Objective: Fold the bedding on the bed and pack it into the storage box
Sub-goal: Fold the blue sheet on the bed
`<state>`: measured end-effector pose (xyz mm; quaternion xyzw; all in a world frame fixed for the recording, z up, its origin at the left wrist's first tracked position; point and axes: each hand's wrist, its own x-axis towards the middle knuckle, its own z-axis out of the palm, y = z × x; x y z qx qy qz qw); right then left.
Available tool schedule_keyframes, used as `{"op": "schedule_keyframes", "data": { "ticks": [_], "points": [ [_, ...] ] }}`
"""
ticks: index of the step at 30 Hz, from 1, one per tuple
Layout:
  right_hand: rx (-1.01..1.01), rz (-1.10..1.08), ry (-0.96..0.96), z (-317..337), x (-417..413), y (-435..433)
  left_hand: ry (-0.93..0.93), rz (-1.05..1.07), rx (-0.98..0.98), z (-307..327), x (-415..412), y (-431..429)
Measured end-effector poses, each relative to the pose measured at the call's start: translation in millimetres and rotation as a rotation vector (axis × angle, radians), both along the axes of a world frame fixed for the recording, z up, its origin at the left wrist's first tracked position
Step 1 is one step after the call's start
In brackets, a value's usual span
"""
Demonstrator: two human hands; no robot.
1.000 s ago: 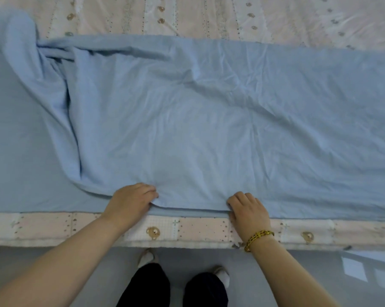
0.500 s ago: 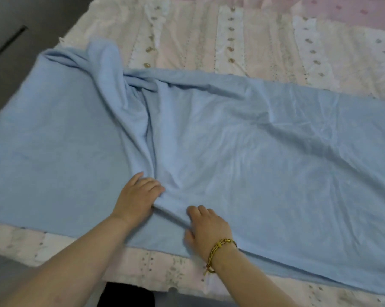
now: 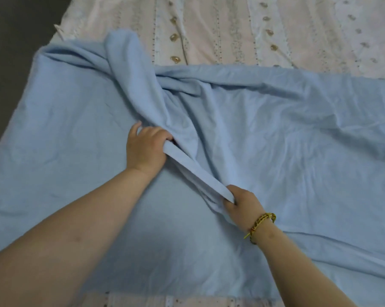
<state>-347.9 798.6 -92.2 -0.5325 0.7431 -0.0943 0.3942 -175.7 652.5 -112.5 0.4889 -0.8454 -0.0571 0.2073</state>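
While the blue sheet [image 3: 275, 151] is lying spread and rumpled across the patterned bed cover [image 3: 231, 29], hiding most of the cover's near half, both hands are gripping one edge of it and stretching that edge into a narrow taut band [image 3: 196, 171] between them. The left hand [image 3: 146, 147], working over the middle of the cover, is curling its fingers tightly round the far end of the band, with one digit sticking out on the far side. The right hand [image 3: 242, 202], sitting closer to the cover's near edge, is clutching the other end in a closed fist, and a yellow-and-brown woven bracelet [image 3: 261, 222] is circling its wrist. A thick bunched ridge of the sheet is running from the left hand toward the cover's far left corner, while looser wrinkles are fanning out toward the cover's right side. Dark floor [image 3: 9, 41] is showing beyond the cover's left edge, and a thin strip of the cover is peeking out along its near edge.
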Motion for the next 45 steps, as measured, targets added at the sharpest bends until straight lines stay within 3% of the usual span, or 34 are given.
{"op": "schedule_keyframes", "data": {
  "ticks": [3,9,12,15,17,21,24,27,30,35,39,41,45],
  "points": [
    [-0.049,-0.072,-0.056,-3.5,-6.2,-3.8,-0.058,0.134,0.094,10.6,2.5,-39.0],
    [-0.102,-0.023,-0.039,4.2,-2.8,-11.6,-0.019,0.278,-0.069,50.0,20.2,-96.9],
    [-0.109,-0.002,-0.026,19.8,-4.2,-15.9,0.262,0.162,-0.1,88.3,29.4,-101.4],
    [-0.154,0.027,-0.01,33.8,-4.6,-20.0,0.5,0.014,0.018,128.8,49.5,-69.6],
    [-0.135,0.11,0.052,39.9,3.1,-18.5,0.389,0.085,0.111,136.5,76.5,-40.1],
    [-0.056,0.273,0.214,33.2,36.5,-5.4,-0.232,0.253,0.39,105.6,143.2,14.7],
    [-0.052,0.437,0.238,22.4,59.9,1.2,-0.404,0.138,0.54,78.7,172.2,50.6],
    [-0.194,0.542,0.327,8.2,83.2,2.3,-0.417,-0.066,0.383,51.4,200.9,67.6],
    [-0.3,0.528,0.364,-0.4,105.7,7.3,-0.406,-0.091,0.205,37.1,215.3,60.8],
    [-0.34,0.487,0.39,-6.5,152.2,-20.1,-0.182,0.051,0.013,15.6,238.7,30.8],
    [-0.222,0.42,0.417,5.7,219.8,-75.6,-0.034,-0.031,-0.121,20.5,249.9,-15.1],
    [-0.216,0.274,0.403,12.4,240.4,-96.5,0.018,-0.064,-0.173,29.8,258.7,-34.1],
    [-0.606,0.004,0.399,30.7,250.9,-100.9,0.127,-0.02,-0.27,62.8,286.0,-68.2]
  ]
}}
